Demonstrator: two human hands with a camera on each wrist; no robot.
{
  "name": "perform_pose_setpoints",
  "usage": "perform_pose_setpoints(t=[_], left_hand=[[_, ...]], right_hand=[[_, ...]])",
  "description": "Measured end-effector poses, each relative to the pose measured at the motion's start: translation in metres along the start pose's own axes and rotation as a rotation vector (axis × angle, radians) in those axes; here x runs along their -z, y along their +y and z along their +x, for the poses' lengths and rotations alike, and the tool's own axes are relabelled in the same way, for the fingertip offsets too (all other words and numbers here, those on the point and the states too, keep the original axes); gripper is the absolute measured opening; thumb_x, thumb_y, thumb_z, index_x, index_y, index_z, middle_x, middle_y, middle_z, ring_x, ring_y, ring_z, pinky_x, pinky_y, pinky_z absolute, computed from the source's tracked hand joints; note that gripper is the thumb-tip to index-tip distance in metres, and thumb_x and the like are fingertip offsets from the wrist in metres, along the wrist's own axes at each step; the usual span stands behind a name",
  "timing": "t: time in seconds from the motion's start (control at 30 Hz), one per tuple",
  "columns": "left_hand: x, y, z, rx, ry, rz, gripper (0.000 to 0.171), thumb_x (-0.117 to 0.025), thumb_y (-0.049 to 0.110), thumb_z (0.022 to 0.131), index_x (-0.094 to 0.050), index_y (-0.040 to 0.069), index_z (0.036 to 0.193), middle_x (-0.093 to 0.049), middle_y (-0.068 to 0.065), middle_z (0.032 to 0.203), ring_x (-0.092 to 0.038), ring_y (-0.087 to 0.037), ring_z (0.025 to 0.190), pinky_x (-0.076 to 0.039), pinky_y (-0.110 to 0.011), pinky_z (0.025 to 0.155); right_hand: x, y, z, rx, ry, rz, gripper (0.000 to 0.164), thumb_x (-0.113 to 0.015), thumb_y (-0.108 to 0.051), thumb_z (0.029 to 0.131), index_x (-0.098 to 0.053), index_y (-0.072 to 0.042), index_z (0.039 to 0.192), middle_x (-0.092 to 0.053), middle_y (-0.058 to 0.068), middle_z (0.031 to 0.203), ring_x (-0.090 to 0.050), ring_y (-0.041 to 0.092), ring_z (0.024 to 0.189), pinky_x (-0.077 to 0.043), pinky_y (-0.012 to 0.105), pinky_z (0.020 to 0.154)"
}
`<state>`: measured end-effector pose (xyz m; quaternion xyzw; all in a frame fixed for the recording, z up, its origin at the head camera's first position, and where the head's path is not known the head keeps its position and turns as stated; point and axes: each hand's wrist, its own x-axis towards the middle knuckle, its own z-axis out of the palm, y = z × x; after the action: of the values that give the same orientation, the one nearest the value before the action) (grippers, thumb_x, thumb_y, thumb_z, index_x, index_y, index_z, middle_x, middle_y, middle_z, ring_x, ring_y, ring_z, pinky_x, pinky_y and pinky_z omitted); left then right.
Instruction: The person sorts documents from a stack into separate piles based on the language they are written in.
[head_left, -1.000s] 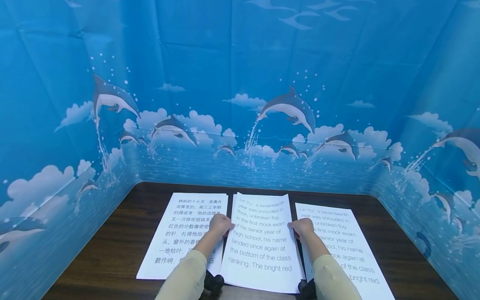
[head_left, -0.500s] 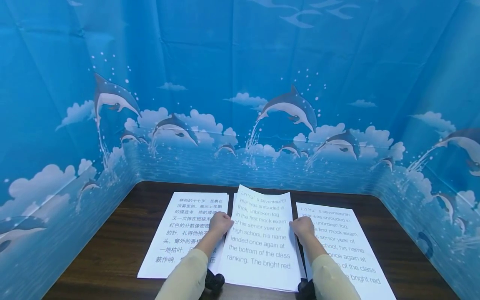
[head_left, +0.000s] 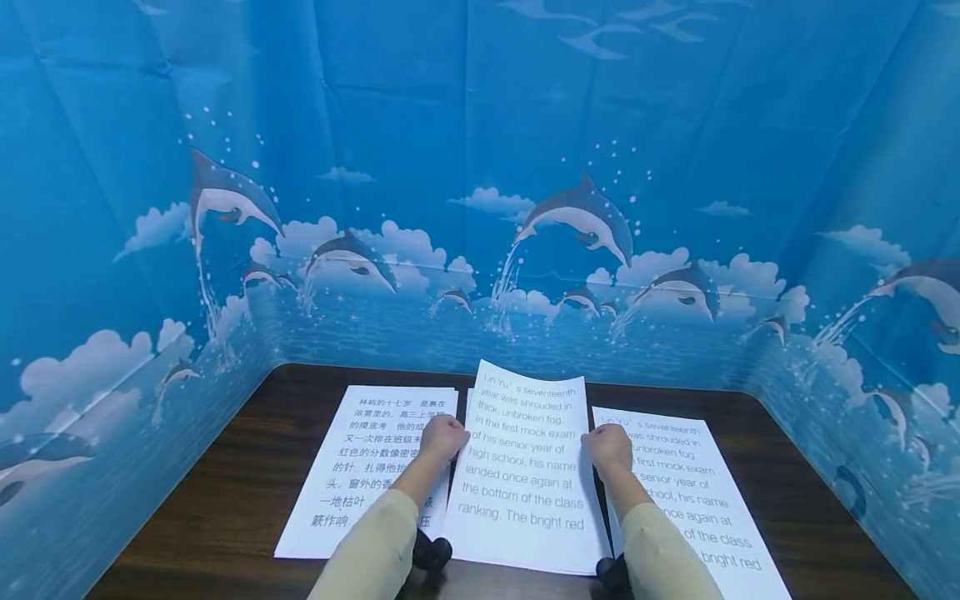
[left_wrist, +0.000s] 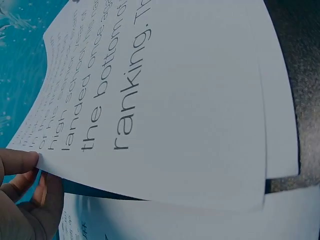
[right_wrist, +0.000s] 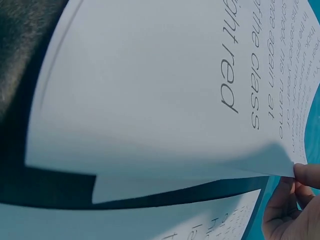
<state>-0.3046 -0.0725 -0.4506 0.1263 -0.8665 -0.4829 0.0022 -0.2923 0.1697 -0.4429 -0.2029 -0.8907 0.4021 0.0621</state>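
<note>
A sheet of paper [head_left: 521, 475] printed with large English text is held by its two side edges in the middle of the desk. My left hand [head_left: 444, 437] pinches its left edge; in the left wrist view the thumb [left_wrist: 20, 161] lies on top and curled fingers are below. On the right edge, my right hand [head_left: 609, 446] pinches the same way, its thumb [right_wrist: 306, 174] over the margin. The sheet's far end rises and bows upward. Beneath it, more white paper [left_wrist: 281, 125] shows at the near end and the side.
Left of the middle paper lies a stack of sheets with Chinese text [head_left: 330, 492], partly under my left forearm. To the right are sheets with English text [head_left: 738, 508], partly covered by my right arm. The dark wooden desk [head_left: 202, 508] meets a blue dolphin-print curtain [head_left: 420, 325].
Both hands have moved slightly up and away, still pinching the sheet. Its far end has lifted off the paper below, first at the left corner, then across. The side stacks have stayed put.
</note>
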Motion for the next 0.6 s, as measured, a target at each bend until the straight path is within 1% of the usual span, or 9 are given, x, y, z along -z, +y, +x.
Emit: perform_pose_setpoints(t=[0.1,0.2,0.33,0.4,0.5,0.6], left_hand=[[-0.0006,0.0017,0.001,0.016,-0.026,-0.026,0.004,-0.057,0.008,0.077,-0.055,0.004,0.078,-0.049,-0.008,0.073,-0.049,-0.018,0.062,-0.041,-0.024,0.049],[-0.0008,0.002,0.0012,0.03,-0.044,-0.033,0.004,-0.055,0.007,0.078,-0.054,0.004,0.081,-0.049,-0.009,0.074,-0.049,-0.018,0.062,-0.038,-0.021,0.045],[0.0004,0.0021,0.0009,0.046,-0.048,-0.038,0.005,-0.054,0.005,0.079,-0.053,0.003,0.083,-0.049,-0.01,0.074,-0.05,-0.019,0.061,-0.037,-0.02,0.043],[0.0013,0.0025,0.0012,0.05,-0.046,-0.037,0.006,-0.054,0.005,0.078,-0.053,0.002,0.083,-0.049,-0.01,0.074,-0.05,-0.019,0.061,-0.037,-0.02,0.043],[0.0033,0.0036,0.0019,0.054,-0.044,-0.03,0.006,-0.054,0.005,0.078,-0.053,0.002,0.083,-0.049,-0.01,0.073,-0.05,-0.019,0.059,-0.037,-0.021,0.043],[0.0052,0.004,0.0031,0.059,-0.05,-0.032,0.006,-0.054,0.005,0.079,-0.053,0.002,0.083,-0.05,-0.01,0.072,-0.05,-0.018,0.059,-0.037,-0.022,0.044]], right_hand=[[0.0014,-0.0046,-0.0011,-0.016,0.009,-0.029,0.018,-0.055,-0.014,0.082,-0.056,-0.002,0.069,-0.052,0.01,0.063,-0.051,0.022,0.057,-0.039,0.024,0.045],[0.003,-0.0076,-0.002,-0.032,-0.005,-0.035,0.017,-0.054,-0.015,0.083,-0.055,-0.002,0.072,-0.052,0.01,0.066,-0.051,0.024,0.06,-0.039,0.025,0.047],[0.0045,-0.0075,-0.0005,-0.034,-0.039,-0.014,0.016,-0.052,-0.014,0.084,-0.053,0.0,0.076,-0.051,0.013,0.07,-0.051,0.024,0.064,-0.039,0.028,0.051],[0.0043,-0.0069,0.0013,-0.038,-0.059,-0.011,0.017,-0.051,-0.015,0.085,-0.052,-0.001,0.075,-0.05,0.011,0.069,-0.051,0.023,0.063,-0.04,0.029,0.053],[0.0041,-0.0051,0.0046,-0.019,-0.092,-0.012,0.018,-0.049,-0.016,0.086,-0.05,-0.003,0.073,-0.049,0.01,0.069,-0.049,0.021,0.062,-0.04,0.03,0.055],[0.0044,-0.0032,0.0073,0.009,-0.125,-0.019,0.018,-0.047,-0.014,0.086,-0.05,-0.002,0.074,-0.048,0.01,0.069,-0.048,0.02,0.063,-0.04,0.03,0.056]])
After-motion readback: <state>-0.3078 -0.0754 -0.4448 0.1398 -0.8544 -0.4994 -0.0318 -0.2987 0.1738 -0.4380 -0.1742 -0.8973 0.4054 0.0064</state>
